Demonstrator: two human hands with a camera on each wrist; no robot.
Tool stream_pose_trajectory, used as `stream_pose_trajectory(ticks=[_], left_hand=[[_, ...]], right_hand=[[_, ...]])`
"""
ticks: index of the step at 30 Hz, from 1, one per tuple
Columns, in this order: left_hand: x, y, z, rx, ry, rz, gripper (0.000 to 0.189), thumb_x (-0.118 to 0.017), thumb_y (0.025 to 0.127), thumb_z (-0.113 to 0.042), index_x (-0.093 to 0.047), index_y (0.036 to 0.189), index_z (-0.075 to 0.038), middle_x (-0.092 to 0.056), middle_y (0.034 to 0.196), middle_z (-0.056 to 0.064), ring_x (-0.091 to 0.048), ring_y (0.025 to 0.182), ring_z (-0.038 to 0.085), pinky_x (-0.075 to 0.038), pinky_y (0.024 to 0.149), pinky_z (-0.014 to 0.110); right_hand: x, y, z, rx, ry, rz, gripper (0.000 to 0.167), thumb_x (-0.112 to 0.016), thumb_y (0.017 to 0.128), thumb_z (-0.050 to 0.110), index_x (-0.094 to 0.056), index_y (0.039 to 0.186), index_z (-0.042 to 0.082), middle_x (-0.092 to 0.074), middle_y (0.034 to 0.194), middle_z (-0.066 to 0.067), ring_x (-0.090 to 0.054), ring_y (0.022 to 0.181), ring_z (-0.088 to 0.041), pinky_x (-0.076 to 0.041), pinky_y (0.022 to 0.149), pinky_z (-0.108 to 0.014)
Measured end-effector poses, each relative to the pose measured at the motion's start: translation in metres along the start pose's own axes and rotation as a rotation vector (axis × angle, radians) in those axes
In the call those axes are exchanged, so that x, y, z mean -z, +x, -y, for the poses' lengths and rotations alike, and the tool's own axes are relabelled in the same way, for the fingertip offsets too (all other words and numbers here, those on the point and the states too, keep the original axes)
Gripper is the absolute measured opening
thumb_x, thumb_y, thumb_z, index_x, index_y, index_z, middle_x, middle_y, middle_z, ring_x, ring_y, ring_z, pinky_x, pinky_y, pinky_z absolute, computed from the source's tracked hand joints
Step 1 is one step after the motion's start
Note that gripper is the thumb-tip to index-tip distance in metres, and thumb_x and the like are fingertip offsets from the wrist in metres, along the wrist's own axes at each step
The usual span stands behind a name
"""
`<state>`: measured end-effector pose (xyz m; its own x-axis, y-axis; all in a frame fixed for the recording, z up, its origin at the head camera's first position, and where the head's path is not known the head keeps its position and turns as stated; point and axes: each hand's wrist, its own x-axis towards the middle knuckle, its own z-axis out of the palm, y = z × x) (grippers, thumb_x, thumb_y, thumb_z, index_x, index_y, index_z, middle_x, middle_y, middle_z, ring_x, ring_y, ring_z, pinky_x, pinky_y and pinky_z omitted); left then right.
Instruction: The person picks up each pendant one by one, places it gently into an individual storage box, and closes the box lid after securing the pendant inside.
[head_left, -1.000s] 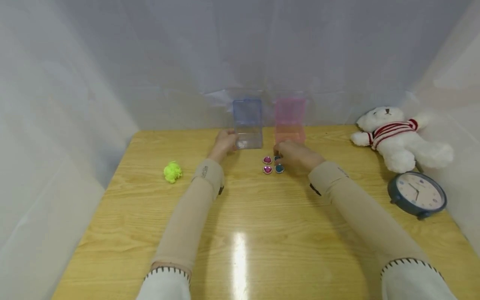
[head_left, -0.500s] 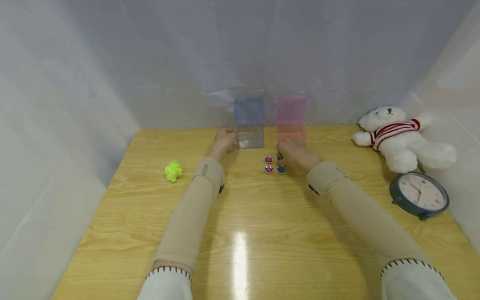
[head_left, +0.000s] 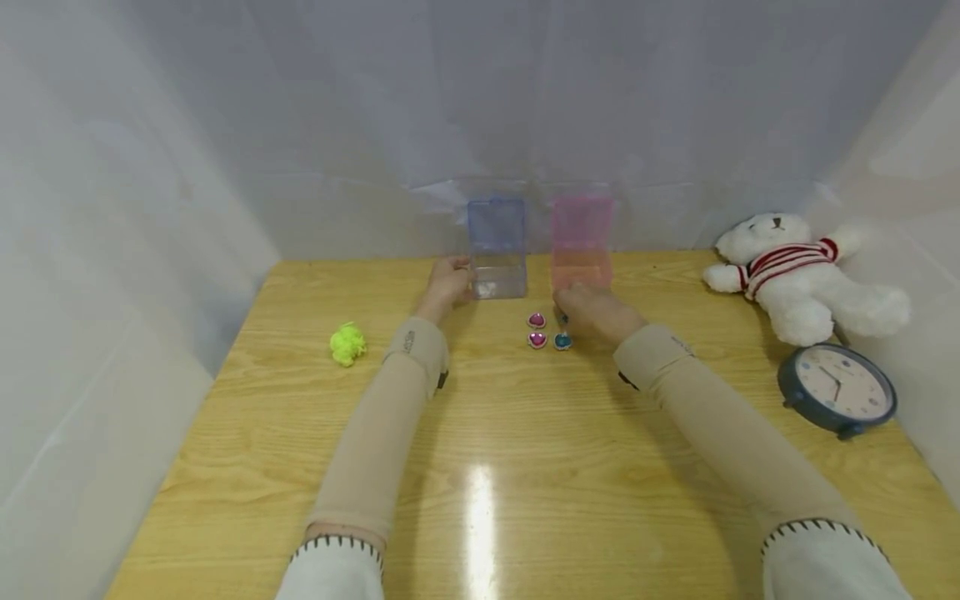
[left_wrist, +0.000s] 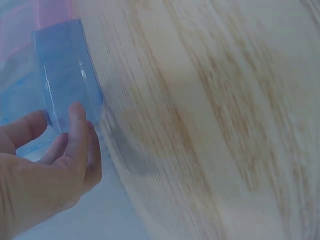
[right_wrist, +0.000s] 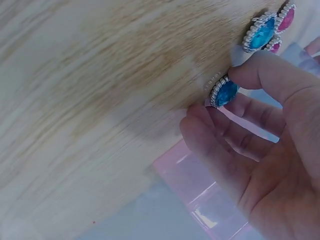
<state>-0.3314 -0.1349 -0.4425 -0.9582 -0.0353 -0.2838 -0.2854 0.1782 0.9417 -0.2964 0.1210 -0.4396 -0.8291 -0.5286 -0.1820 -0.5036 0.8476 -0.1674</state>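
Note:
My left hand [head_left: 446, 283] is at the left end of a clear blue plastic box [head_left: 498, 227], whose lid stands up. In the left wrist view its thumb and bent fingers hold the box's corner. Right of it is a pink plastic box [head_left: 582, 223], lid also raised. In front of this box my right hand [head_left: 592, 310] pinches a blue gem with a beaded silver rim [right_wrist: 226, 93] between thumb and fingers, tilted on edge close to the table. A second blue gem [head_left: 562, 341] lies just nearer, beside two pink gems [head_left: 536, 321].
A bright yellow-green fuzzy clump [head_left: 347, 343] lies on the left of the wooden table [head_left: 360, 483]. At the right are a white teddy bear [head_left: 813, 292] in a striped sweater and a round clock [head_left: 838, 383]. A pale curtain [head_left: 360, 125] hangs behind the table.
The far blue gem, partly covered by my right fingers before, is now tipped up between them. My left hand stays at the blue box. The other gems stay put.

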Motion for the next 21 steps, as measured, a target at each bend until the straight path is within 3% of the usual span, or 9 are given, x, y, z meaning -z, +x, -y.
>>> stream_pose_trajectory(ticks=[4,10,14,18,21], left_hand=[[-0.002,-0.001,-0.001,-0.009,0.025,-0.012,0.055,-0.051,0.102,0.005,-0.043,0.156,0.005,-0.048,0.159,0.026,-0.062,0.125,0.044,-0.058,0.11,0.05],[-0.003,0.0,-0.002,-0.007,0.067,-0.029,0.054,-0.052,0.102,0.002,-0.045,0.155,0.004,-0.055,0.153,0.024,-0.061,0.1,0.029,-0.063,0.091,0.037],[-0.003,-0.002,-0.004,0.002,0.03,-0.02,0.055,-0.051,0.101,0.004,-0.043,0.156,0.005,-0.052,0.155,0.026,-0.063,0.114,0.037,-0.061,0.1,0.043],[-0.002,-0.002,-0.004,0.016,-0.012,-0.004,0.056,-0.048,0.102,0.005,-0.041,0.158,0.004,-0.048,0.159,0.026,-0.058,0.132,0.044,-0.055,0.114,0.051],[-0.001,-0.002,-0.004,0.032,-0.046,0.009,0.056,-0.047,0.103,0.004,-0.039,0.159,0.002,-0.047,0.159,0.026,-0.057,0.131,0.042,-0.052,0.117,0.05]], right_hand=[[0.001,-0.002,0.0,0.015,-0.014,0.012,0.016,-0.071,0.088,0.001,-0.066,0.104,0.003,-0.068,0.099,-0.013,-0.061,0.095,-0.029,-0.056,0.091,-0.047],[0.002,-0.007,-0.006,0.032,0.043,-0.023,0.013,-0.068,0.093,0.007,-0.063,0.104,0.006,-0.065,0.097,-0.011,-0.059,0.09,-0.026,-0.055,0.084,-0.044],[0.008,-0.009,-0.011,0.049,0.107,-0.119,0.005,-0.06,0.097,0.016,-0.058,0.102,0.014,-0.063,0.094,-0.005,-0.057,0.084,-0.022,-0.05,0.077,-0.039],[0.016,-0.002,-0.016,0.153,0.087,-0.29,0.012,-0.066,0.089,0.016,-0.062,0.098,0.011,-0.067,0.09,-0.007,-0.06,0.08,-0.023,-0.051,0.08,-0.043],[0.023,0.006,-0.016,0.194,0.083,-0.369,0.016,-0.071,0.084,0.017,-0.067,0.096,0.006,-0.07,0.088,-0.009,-0.064,0.077,-0.024,-0.055,0.079,-0.045]])
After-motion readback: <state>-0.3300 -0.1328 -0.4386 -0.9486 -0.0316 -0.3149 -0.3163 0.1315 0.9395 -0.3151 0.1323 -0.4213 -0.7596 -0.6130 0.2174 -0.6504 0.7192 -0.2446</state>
